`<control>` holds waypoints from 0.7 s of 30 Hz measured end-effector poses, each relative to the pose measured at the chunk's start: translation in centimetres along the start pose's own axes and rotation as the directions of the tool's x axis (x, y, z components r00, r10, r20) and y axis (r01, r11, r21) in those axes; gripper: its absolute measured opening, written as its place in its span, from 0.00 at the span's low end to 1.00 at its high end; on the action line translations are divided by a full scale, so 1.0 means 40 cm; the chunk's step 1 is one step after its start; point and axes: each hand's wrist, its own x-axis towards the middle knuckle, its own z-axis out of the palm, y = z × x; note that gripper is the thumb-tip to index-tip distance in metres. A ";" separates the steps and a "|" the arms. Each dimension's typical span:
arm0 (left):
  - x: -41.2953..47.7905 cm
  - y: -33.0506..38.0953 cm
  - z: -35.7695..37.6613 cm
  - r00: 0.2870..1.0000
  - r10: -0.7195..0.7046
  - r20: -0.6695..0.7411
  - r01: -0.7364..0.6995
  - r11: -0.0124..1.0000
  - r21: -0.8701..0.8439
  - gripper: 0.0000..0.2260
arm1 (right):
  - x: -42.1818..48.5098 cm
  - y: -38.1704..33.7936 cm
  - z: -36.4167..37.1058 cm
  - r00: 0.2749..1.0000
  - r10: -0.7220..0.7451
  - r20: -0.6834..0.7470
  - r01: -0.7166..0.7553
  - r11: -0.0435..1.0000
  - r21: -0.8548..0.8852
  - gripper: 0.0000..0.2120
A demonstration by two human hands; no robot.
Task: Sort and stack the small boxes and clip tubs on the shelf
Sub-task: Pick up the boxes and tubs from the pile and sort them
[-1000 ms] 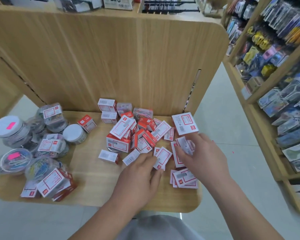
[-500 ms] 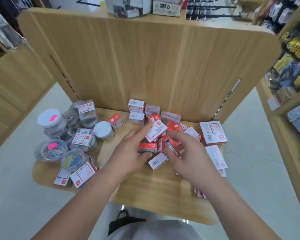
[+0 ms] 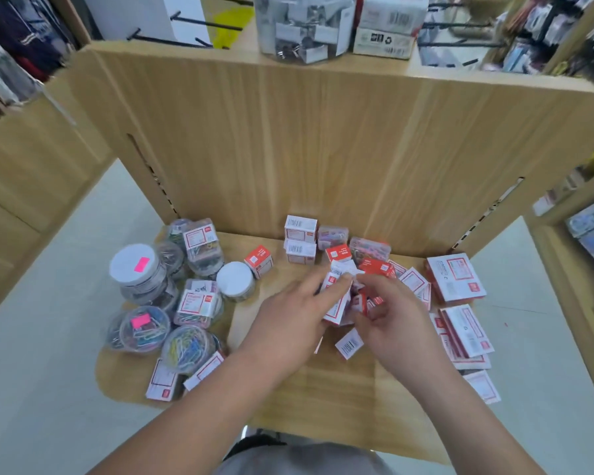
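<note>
A wooden shelf in a stationery shop carries clip tubs on the left and small boxes on the right. The left hand grips a white box; the right hand pinches red boxes.

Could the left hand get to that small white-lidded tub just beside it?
Probably yes: only bare shelf lies between the left hand and the white-lidded tub, though the hand is holding small boxes.

Both forearms reach forward — left hand and right hand close together, fingers curled.
</note>
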 end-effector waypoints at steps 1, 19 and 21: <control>-0.007 -0.009 -0.001 1.000 0.002 0.005 -0.002 1.000 -0.007 0.35 | -0.001 -0.003 0.001 0.999 0.024 -0.022 -0.024 1.000 -0.020 0.24; -0.138 -0.156 -0.216 0.908 -0.251 -0.334 0.179 0.956 -0.232 0.16 | 0.036 -0.208 0.020 0.992 0.020 -0.122 0.000 0.986 0.168 0.08; -0.153 -0.204 -0.236 0.896 -0.300 -0.328 0.264 0.953 -0.150 0.16 | 0.055 -0.225 0.077 0.994 0.107 -0.014 -0.099 0.957 0.273 0.07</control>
